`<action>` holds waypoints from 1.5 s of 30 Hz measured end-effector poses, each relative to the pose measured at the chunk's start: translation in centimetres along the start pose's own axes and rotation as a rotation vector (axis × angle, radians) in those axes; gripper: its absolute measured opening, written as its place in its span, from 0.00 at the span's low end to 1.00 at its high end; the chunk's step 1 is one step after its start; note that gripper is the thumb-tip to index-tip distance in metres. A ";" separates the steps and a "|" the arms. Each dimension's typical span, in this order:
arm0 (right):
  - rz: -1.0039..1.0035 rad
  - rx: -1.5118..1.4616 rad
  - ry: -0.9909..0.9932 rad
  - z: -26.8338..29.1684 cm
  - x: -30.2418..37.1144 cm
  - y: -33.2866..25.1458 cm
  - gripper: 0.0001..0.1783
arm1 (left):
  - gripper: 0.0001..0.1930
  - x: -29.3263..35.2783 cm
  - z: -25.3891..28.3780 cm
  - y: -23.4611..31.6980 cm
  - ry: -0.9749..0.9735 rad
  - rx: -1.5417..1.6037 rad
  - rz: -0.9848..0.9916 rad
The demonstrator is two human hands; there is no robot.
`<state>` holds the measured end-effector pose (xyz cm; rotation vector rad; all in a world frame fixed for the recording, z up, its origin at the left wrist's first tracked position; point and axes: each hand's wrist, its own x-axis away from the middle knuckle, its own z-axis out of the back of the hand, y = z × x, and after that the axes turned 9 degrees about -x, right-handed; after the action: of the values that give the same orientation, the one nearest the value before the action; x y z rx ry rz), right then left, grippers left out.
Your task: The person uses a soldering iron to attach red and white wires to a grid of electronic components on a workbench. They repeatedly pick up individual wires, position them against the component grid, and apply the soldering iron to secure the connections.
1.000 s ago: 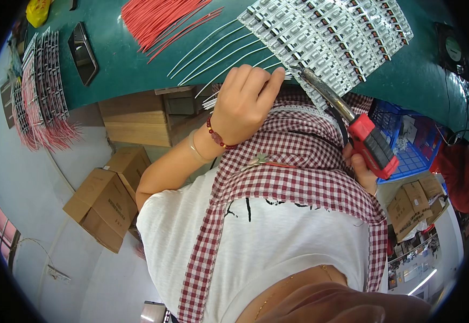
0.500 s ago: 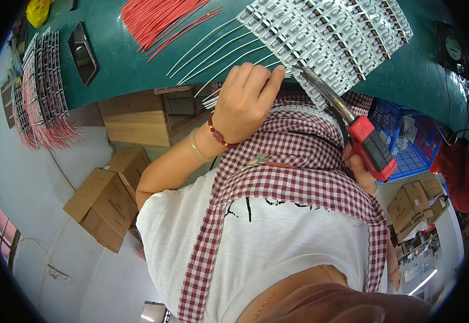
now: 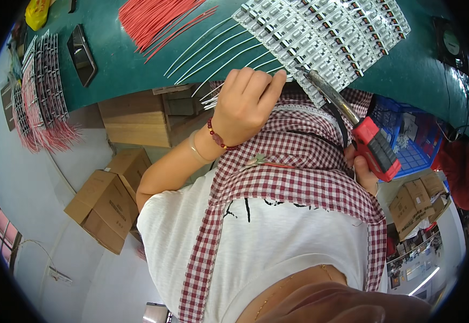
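Note:
My left hand [image 3: 243,105] is closed in a pinch at the lower left edge of a sheet of white circuit boards [image 3: 326,37]. White wires [image 3: 207,48] fan out to the left from that edge. One white wire seems to be between my fingertips, though its end is mostly covered. In my right hand [image 3: 362,171] is a soldering iron [image 3: 375,146] with a red and black grip. Its dark tip lies over the boards' lower edge, a little right of my left fingertips; whether it touches is hard to tell.
Red wires [image 3: 159,24] lie in a bundle on the green table [image 3: 116,72]. Left of them are a phone [image 3: 82,55] and hanging boards with red wires [image 3: 43,89]. A small black fan-like device [image 3: 452,46] stands right. Below are a blue crate [image 3: 406,153] and cardboard boxes [image 3: 105,207].
The soldering iron has shifted slightly right and down, its tip drawing a little away from my left fingertips. My left hand has lowered very slightly, keeping its pinch.

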<state>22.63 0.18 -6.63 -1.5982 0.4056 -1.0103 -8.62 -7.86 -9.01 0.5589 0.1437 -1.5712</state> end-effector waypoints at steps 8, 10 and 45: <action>0.146 0.478 -0.079 1.1 0.2 1.5 0.10 | 0.20 0.4 -0.4 0.1 -0.033 0.016 0.021; 0.167 0.472 -0.075 0.9 0.0 1.4 0.10 | 0.20 0.3 -0.4 0.0 -0.038 0.020 0.026; 0.187 0.227 -0.065 0.9 -0.4 1.4 0.16 | 0.15 0.2 -1.0 0.1 0.013 -0.033 0.054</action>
<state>23.49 0.63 -8.06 -1.3587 0.3752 -0.8288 -8.28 -7.62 -9.90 0.5431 0.1629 -1.5109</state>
